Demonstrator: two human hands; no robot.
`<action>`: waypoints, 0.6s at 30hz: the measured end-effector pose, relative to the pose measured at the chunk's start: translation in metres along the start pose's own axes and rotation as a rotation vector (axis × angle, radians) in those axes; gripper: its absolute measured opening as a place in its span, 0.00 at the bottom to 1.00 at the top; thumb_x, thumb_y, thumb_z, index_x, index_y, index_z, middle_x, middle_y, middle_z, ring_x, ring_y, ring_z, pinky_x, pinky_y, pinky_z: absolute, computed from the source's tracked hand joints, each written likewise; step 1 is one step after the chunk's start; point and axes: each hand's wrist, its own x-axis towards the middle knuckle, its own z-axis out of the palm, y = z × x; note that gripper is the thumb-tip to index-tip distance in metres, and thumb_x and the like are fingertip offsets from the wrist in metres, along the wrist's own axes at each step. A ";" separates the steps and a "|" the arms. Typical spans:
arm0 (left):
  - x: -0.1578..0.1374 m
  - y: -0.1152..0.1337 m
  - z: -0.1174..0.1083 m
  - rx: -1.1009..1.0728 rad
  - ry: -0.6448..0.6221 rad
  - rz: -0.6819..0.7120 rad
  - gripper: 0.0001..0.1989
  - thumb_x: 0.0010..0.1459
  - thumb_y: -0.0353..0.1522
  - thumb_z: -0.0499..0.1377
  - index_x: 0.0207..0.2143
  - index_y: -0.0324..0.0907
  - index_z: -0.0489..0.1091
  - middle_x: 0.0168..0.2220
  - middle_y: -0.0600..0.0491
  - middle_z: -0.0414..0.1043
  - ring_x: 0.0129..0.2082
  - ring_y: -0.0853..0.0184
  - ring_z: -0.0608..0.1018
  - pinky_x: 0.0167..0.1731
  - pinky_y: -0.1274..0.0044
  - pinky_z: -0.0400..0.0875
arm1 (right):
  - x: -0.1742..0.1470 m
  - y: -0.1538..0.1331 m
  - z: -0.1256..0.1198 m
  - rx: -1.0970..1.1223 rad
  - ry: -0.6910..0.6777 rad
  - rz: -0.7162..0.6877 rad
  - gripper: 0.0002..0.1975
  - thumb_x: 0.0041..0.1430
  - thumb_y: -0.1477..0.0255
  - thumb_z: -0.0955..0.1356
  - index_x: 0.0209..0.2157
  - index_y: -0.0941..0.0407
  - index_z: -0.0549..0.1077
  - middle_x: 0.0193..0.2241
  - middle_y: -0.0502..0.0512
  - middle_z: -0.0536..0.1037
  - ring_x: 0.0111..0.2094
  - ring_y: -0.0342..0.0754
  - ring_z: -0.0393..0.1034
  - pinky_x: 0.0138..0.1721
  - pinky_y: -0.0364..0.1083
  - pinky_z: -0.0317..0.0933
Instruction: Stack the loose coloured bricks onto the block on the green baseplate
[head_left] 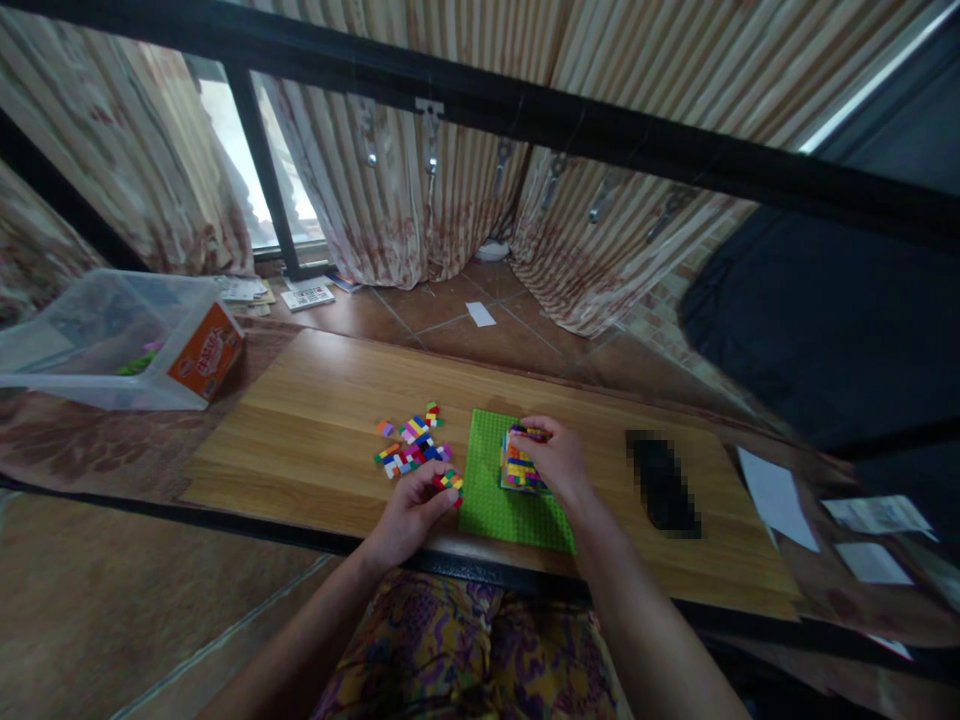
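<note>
A green studded baseplate (487, 510) lies on the wooden board, with a boxy structure of multicoloured toy bricks (519, 468) standing on it. My right hand (556, 458) closes its fingers on the far right part of that structure; any single brick under the fingertips is hidden. Left of the baseplate, my left hand (412, 508) pinches a small cluster of toy bricks (451, 482) in red, yellow and green. Just beyond that hand, loose and joined toy bricks (416, 440) of many colours are spread on the board.
A clear plastic bin (112, 390) with an orange label stands at the left. A pixelated dark object (664, 485) lies right of the baseplate. White papers (776, 495) rest at the far right. A dark metal bar (480, 100) crosses the view above the board.
</note>
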 end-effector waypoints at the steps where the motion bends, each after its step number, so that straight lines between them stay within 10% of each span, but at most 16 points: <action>1: 0.000 0.001 0.000 -0.005 0.002 -0.004 0.11 0.52 0.36 0.65 0.35 0.39 0.70 0.28 0.55 0.69 0.28 0.71 0.69 0.30 0.79 0.63 | 0.000 -0.001 0.000 0.011 -0.006 0.002 0.14 0.40 0.65 0.73 0.32 0.54 0.76 0.28 0.53 0.79 0.27 0.49 0.74 0.29 0.47 0.67; 18: -0.002 -0.002 0.008 0.032 0.118 -0.008 0.14 0.48 0.37 0.66 0.35 0.39 0.71 0.28 0.56 0.71 0.28 0.71 0.71 0.31 0.80 0.67 | -0.058 0.007 -0.030 0.201 0.199 -0.178 0.13 0.54 0.62 0.67 0.36 0.54 0.76 0.36 0.58 0.80 0.37 0.52 0.74 0.42 0.52 0.66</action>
